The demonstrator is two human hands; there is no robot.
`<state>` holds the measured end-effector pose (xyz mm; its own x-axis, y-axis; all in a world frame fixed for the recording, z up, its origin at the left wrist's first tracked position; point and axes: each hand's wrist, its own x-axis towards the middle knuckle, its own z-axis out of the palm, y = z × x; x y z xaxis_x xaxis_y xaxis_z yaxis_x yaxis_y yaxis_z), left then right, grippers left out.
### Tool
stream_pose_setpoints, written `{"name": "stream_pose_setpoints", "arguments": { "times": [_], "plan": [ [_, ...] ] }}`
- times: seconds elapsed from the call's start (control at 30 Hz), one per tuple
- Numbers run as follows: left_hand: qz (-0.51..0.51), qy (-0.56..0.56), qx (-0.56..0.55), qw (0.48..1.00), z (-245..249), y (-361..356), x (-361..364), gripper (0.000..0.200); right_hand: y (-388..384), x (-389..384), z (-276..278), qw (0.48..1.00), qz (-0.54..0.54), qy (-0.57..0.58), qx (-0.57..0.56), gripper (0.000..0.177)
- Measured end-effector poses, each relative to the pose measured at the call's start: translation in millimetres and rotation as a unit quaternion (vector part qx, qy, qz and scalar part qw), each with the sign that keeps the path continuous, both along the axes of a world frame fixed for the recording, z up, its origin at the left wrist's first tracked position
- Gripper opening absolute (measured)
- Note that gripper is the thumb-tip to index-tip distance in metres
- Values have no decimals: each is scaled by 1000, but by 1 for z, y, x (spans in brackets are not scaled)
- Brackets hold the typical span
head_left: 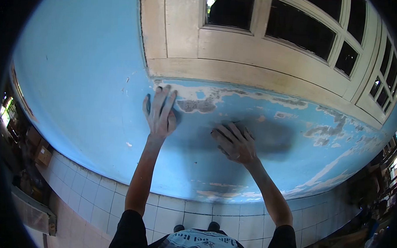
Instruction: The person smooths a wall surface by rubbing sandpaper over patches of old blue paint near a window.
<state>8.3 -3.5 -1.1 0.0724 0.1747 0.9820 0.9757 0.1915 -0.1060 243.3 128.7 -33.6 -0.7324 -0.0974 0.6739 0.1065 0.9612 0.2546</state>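
A light blue wall fills the middle of the view, with bare grey and white patches under the window frame. My left hand lies against the wall below the frame's lower left corner, fingers spread and dusty, fingertips at the edge of the white patch. Lower and to the right, my right hand is against the blue paint, its fingers bent and pressed near each other. A thin dark edge shows at its fingertips; what it holds, if anything, is hidden.
A cream window frame with dark panes spans the upper right. White tiles run along the wall's foot, with my two dark-shod feet on them. A cardboard box stands far left, above a glass-topped case. Cluttered items line the right edge.
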Motion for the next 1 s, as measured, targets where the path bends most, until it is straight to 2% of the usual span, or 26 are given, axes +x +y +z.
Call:
{"name": "stream_pose_setpoints", "arguments": {
  "times": [0.03, 0.1, 0.2, 0.3, 0.37, 0.53, 0.6, 0.73, 0.8, 0.9, 1.0],
  "plan": [
    [5, -14, 36, 999, 3, 0, -4, 46, -4, -7, 6, 1000, 0, -2, -1, 54],
    [18, -10, 26, 999, 0, 0, -5, 47, -16, -24, 23, 996, -15, 85, 32, 52],
    [19, -9, 11, 1000, 0, -2, -5, 47, -31, -43, 37, 992, -36, 117, 13, 47],
    [9, -15, 9, 1000, -1, -4, -5, 47, -21, -41, 0, 997, 16, 63, 27, 45],
    [5, -20, 13, 1000, 0, -3, -5, 46, -18, -41, -26, 998, 13, 57, 30, 44],
    [-18, -31, 20, 999, 0, -2, -3, 48, -40, -61, -2, 998, -4, 55, 13, 44],
    [-23, -36, 8, 999, 0, -5, -3, 48, -44, -69, 8, 997, 4, 68, 39, 44],
    [-25, -33, -7, 999, -2, -5, -7, 47, -33, -57, -24, 997, -9, 68, 41, 43],
    [-28, -38, -4, 999, -2, -5, -7, 47, -30, -50, -33, 996, -49, 65, 26, 42],
    [-31, -43, -12, 999, 3, -7, -5, 47, -44, -70, 2, 995, -38, 88, 27, 42],
    [-26, -48, -12, 998, -1, -9, -3, 47, -50, -73, 15, 998, -20, 67, 5, 44]
  ]
}}
